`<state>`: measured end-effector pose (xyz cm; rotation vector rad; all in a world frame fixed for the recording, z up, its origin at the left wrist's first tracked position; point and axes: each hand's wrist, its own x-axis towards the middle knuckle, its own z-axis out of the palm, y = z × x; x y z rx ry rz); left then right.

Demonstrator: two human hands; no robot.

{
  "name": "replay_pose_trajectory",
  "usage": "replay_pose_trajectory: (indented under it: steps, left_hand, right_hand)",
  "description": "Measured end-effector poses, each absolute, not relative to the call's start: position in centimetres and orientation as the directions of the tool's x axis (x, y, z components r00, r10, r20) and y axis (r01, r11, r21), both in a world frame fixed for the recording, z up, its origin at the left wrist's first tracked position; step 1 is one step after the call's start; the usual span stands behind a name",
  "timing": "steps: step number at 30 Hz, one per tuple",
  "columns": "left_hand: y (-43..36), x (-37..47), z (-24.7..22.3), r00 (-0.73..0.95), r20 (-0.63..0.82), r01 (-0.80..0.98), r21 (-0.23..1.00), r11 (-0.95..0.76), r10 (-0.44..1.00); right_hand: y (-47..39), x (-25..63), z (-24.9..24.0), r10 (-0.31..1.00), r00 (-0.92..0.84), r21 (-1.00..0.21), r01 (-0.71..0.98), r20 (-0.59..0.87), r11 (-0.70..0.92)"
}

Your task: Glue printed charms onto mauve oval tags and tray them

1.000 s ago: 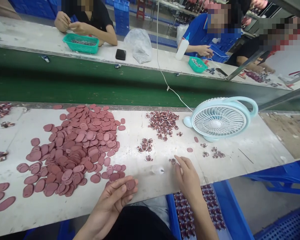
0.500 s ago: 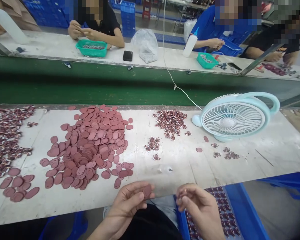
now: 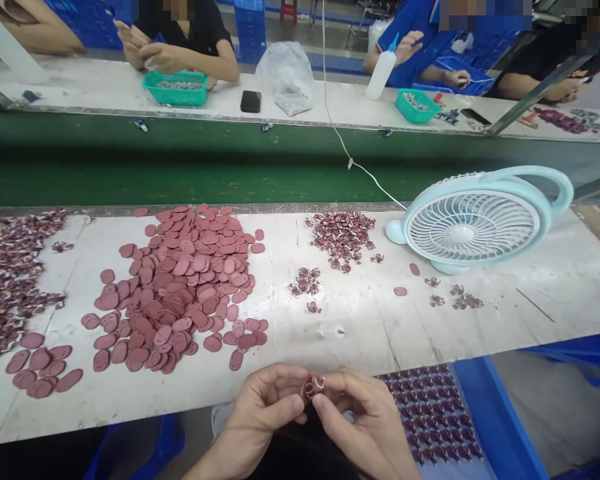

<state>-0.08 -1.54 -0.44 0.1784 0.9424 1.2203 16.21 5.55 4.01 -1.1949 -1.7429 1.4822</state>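
At the table's near edge, my left hand pinches a flat reddish-brown oval piece. My right hand meets it fingertip to fingertip, closed on a small brown part with a pale edge that lies against the oval. A big pile of reddish ovals spreads on the table to the left. Small brown parts lie in a heap before the fan and in a smaller cluster. Below my right hand, a blue tray holds rows of brown pieces.
A light blue fan stands at the right on the white table, its cord running up and away. Many brown parts cover the far left. Across the green divider, several people work beside green baskets.
My right hand has moved left to my left hand, bringing the small brown part against the oval. The view has shifted slightly, and more of the tray's rows show.
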Motion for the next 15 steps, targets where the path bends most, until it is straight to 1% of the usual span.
replay_pose_trajectory:
  steps: [3, 8, 10, 12, 15]
  left_hand:
    - [-1.4, 0.0, -0.6, 0.025, -0.494, -0.724, 0.59, 0.357, 0.869]
    - [-1.0, 0.1, 0.1, 0.012, -0.426, -0.7, 0.643, 0.312, 0.904]
    - [-1.1, 0.1, 0.1, -0.004, -0.422, -0.69, 0.658, 0.303, 0.907]
    - [-1.3, 0.1, 0.0, -0.017, -0.43, -0.673, 0.673, 0.308, 0.903]
    - [-1.6, 0.1, -0.4, -0.02, -0.434, -0.659, 0.683, 0.314, 0.901]
  right_hand:
    - [5.7, 16.2, 4.3, 0.866, -0.478, -0.963, 0.268, -0.146, -0.014]
    - [6.4, 16.1, 4.4, 0.821, -0.51, -0.962, 0.217, -0.257, -0.166]
    - [6.5, 16.3, 4.2, 0.81, -0.518, -0.958, 0.212, -0.276, -0.192]
    - [6.6, 16.5, 4.2, 0.811, -0.526, -0.961, 0.229, -0.256, -0.155]
    - [6.7, 16.8, 4.4, 0.817, -0.55, -0.965, 0.262, -0.174, -0.03]
